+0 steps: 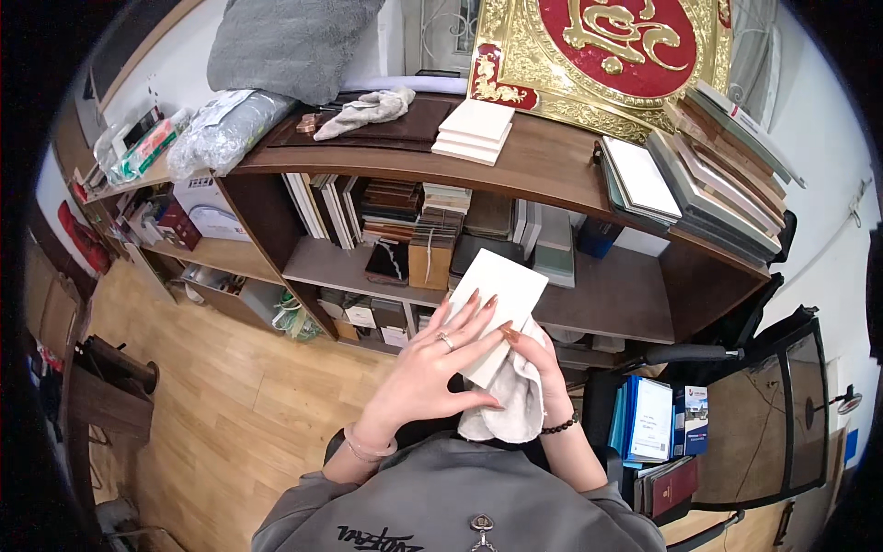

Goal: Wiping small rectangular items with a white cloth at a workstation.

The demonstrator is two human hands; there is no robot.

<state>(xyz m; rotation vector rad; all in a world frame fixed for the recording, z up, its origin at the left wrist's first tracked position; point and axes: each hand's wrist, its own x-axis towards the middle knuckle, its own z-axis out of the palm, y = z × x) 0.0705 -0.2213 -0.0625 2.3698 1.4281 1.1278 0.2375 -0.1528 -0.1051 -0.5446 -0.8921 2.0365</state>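
Note:
A white rectangular sample board [501, 281] is held up in front of my body, tilted. Across its lower left face lies my left hand [430, 361], fingers stretched and spread, with a ring and a pale bangle. My right hand [544, 373], below a dark bead bracelet, is closed at the board's lower right edge, its thumb on the front. It also clasps a whitish cloth [508, 405], which hangs under the board's lower end. The fingers of the right hand behind the board and cloth are hidden.
Ahead stands a brown shelf unit [570, 156] filled with sample boards. On its top are several white boards [474, 129], a grey rag [368, 112], and a gold-and-red framed panel [625, 55]. At right, folders [648, 419] sit near a chair [754, 423].

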